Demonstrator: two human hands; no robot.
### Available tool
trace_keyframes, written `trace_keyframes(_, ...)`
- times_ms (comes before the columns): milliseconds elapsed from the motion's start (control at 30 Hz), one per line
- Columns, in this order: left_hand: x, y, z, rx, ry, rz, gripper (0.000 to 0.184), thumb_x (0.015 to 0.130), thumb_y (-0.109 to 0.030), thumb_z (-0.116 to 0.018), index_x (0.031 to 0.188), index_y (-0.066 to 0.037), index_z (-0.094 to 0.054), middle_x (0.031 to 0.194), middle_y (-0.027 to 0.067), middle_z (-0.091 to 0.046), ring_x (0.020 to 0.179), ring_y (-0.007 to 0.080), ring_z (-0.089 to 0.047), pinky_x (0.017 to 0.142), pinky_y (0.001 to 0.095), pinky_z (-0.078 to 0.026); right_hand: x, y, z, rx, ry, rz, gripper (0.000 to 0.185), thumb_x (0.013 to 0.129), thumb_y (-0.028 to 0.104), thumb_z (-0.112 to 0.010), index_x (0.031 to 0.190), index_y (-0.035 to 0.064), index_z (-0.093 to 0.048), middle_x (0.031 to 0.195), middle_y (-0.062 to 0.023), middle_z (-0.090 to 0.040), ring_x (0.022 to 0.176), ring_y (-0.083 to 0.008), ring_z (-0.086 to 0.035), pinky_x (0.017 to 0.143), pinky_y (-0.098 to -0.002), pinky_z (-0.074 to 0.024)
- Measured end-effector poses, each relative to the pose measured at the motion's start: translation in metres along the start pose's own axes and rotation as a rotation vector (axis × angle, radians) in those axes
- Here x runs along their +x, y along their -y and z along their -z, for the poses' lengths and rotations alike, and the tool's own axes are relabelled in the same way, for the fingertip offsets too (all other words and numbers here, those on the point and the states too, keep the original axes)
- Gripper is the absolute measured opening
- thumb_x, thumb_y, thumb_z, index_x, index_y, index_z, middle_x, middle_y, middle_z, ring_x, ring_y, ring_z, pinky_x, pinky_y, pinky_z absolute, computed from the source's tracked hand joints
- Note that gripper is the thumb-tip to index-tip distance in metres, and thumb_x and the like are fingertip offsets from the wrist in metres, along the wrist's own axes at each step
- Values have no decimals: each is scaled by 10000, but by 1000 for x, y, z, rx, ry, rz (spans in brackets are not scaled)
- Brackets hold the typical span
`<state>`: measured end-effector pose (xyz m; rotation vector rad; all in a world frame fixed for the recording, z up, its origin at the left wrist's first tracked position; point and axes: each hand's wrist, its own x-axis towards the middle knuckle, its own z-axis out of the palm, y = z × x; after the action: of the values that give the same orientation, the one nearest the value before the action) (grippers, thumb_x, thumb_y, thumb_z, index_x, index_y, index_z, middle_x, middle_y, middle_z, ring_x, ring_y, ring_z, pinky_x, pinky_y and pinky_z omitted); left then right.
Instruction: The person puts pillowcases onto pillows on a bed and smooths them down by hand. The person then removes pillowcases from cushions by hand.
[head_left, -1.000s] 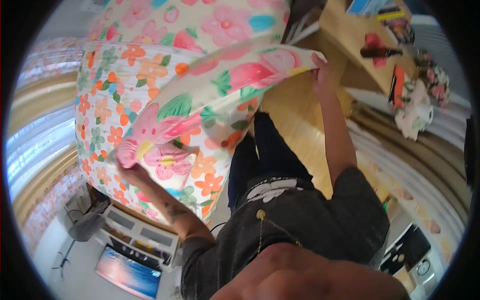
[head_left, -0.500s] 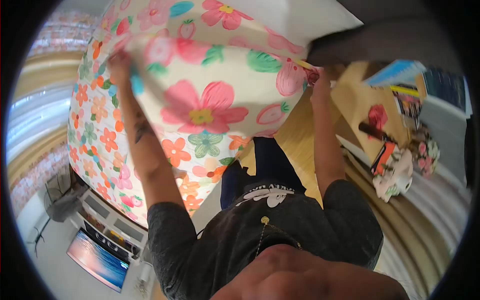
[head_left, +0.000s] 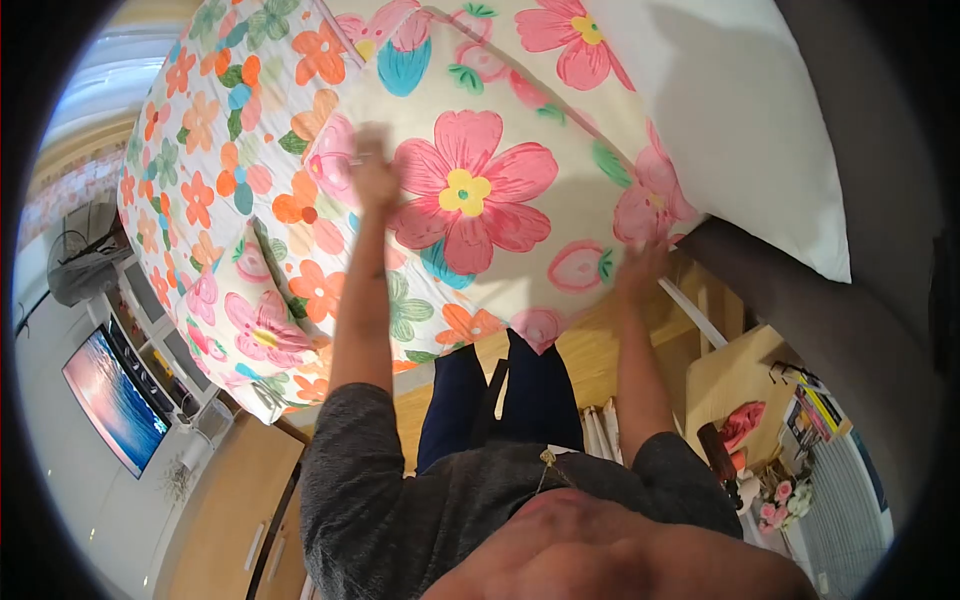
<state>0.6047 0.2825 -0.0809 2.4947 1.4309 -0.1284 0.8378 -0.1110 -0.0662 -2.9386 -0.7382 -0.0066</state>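
Observation:
A floral quilt [head_left: 560,200] lies spread over the bed, its cream face showing large pink flowers and strawberries. Beneath and to its left is white fabric with orange and green flowers [head_left: 200,200]. My left hand [head_left: 375,180] is over the cream part near its left edge; motion smears its fingers. At the quilt's lower right corner, my right hand [head_left: 640,270] rests against the edge with fingers stretched out, somewhat blurred. Toward the bed's foot, a cream corner [head_left: 255,320] is folded over the orange-flowered fabric.
A white pillow or sheet [head_left: 740,130] lies at the right, beside a dark grey headboard [head_left: 870,250]. A wooden desk [head_left: 715,390] with books [head_left: 815,415] and flowers [head_left: 785,500] stands at the right. At left are a screen [head_left: 115,400] and a wooden cabinet [head_left: 230,500].
The cream quilt, lifted and held at both edges before, now lies flatter on the bed. Both hands have come lower, the left also moving right. More of the white piece at right shows.

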Motion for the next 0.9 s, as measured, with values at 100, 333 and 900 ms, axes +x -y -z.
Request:
trace_keyframes(100, 35, 81, 21, 354, 139, 432, 580, 838, -568, -315, 1284, -209, -404, 1367, 115, -342, 1262, 386, -257, 986, 592, -167, -7, -96, -54, 390, 41, -210, 479, 839, 345, -537, 1213, 58, -451, 1123, -152, -498, 1056, -272, -458, 847, -385, -374)
trace_keyframes(333, 166, 47, 27, -308, -68, -28, 678, 818, -553, -410, 1231, -16, -439, 1220, 248, -456, 1147, 375, -418, 973, 391, -308, -9, -91, -43, 1684, 532, -1017, 530, 845, 445, -518, 1228, 91, -424, 1131, -69, -512, 1001, -205, -493, 771, -347, -432)
trace_keyframes(900, 204, -146, 184, -1351, 7, -186, 390, 861, -283, -523, 1076, 42, -545, 937, 57, -619, 790, 121, -591, 708, 259, -468, -9, -75, 109, 2095, -30, -201, 741, 757, 439, -594, 1329, 96, -271, 1340, -96, -333, 1227, -305, -324, 1010, -459, -297)
